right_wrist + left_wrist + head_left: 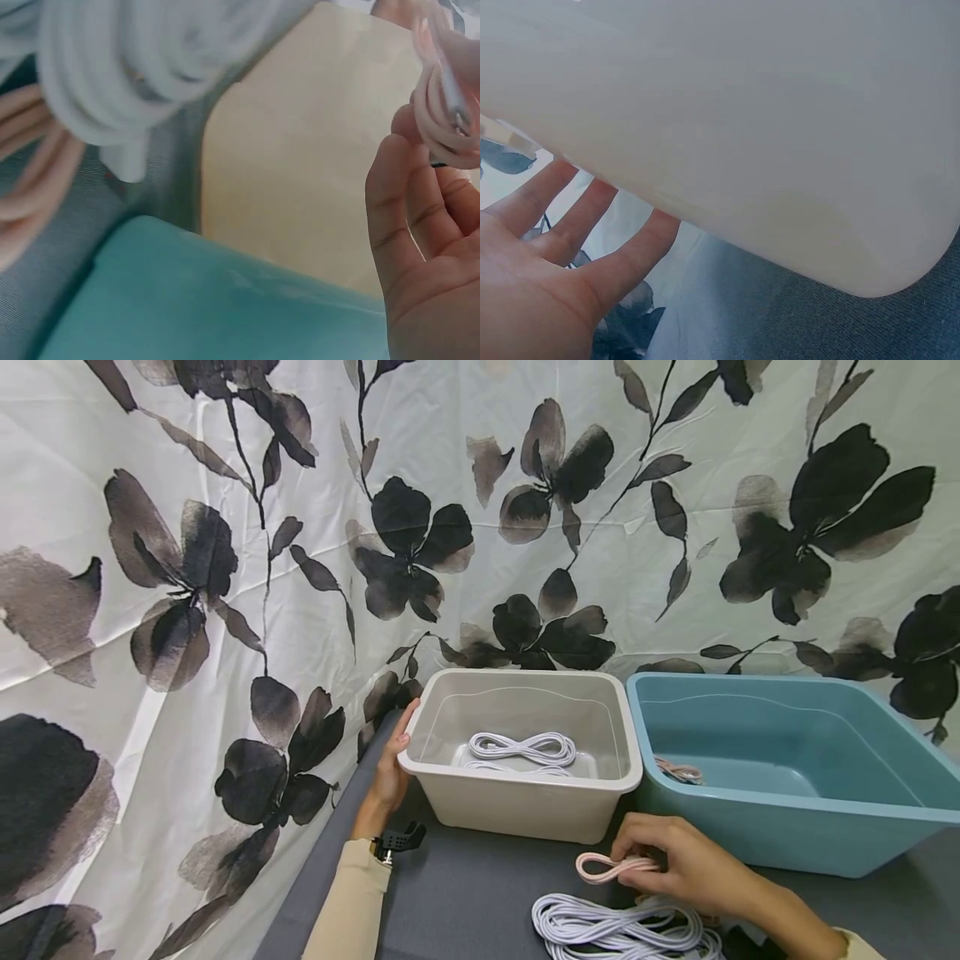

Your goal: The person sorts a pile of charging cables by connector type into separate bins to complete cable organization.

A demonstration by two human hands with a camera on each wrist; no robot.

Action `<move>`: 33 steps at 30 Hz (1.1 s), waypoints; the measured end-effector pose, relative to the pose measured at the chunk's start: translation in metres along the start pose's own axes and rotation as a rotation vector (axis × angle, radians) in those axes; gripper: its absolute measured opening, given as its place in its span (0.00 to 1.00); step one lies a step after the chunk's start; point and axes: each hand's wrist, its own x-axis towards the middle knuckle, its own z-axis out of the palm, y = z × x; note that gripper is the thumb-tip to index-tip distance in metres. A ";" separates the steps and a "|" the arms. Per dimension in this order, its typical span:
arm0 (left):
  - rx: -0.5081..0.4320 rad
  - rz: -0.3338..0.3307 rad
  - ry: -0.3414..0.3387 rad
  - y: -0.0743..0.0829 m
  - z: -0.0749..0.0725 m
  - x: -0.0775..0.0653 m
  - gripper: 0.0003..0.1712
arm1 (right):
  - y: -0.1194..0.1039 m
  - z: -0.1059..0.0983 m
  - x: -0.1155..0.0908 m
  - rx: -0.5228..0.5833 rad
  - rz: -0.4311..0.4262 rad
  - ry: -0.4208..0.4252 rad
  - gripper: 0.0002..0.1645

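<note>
Nearest, bottom edge: pile of white cable coils (622, 931) on dark grey table (465, 902), loose and overlapping. Just above it, right hand (686, 864) w/ fingers curled, pinching pink cable coil (611, 866) at its right end; left loop sticks out free toward the left. In right wrist view same pink coil (442, 112) bunched at the fingertips, white strands blurred close to lens.

Handling, as a guess: pink coil light, soft, floppy; smooth jacket prob. a bit slippery; not fragile, but loops liable to spring apart if held by one strand. Best taken across the whole bundle near the middle or at the gathered end, all strands pinched together.

Right forearm coming in low from near right, wrist roughly level, palm down over the coil.

Further back, left: left hand (392, 768) flat against left wall of beige bin (525, 806), fingers (630, 259) straight and spread, thumb up at the rim; nothing gripped. Sleeve cream, wrist mount on cuff. Inside bin: white coil (522, 748).

Right of it, touching: teal bin (787, 827), pink coil (678, 770) at its left inner wall.

Farthest: floral curtain (225, 568).
</note>
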 end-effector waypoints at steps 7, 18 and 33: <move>-0.004 -0.005 0.008 -0.002 0.000 -0.002 0.41 | -0.011 -0.011 0.004 0.013 -0.041 0.029 0.12; 0.002 0.002 -0.006 -0.003 -0.001 0.000 0.41 | -0.028 -0.036 0.009 -0.004 -0.042 0.038 0.15; -0.007 0.001 -0.019 0.000 0.000 -0.001 0.41 | -0.040 -0.080 0.020 -0.049 0.009 0.073 0.17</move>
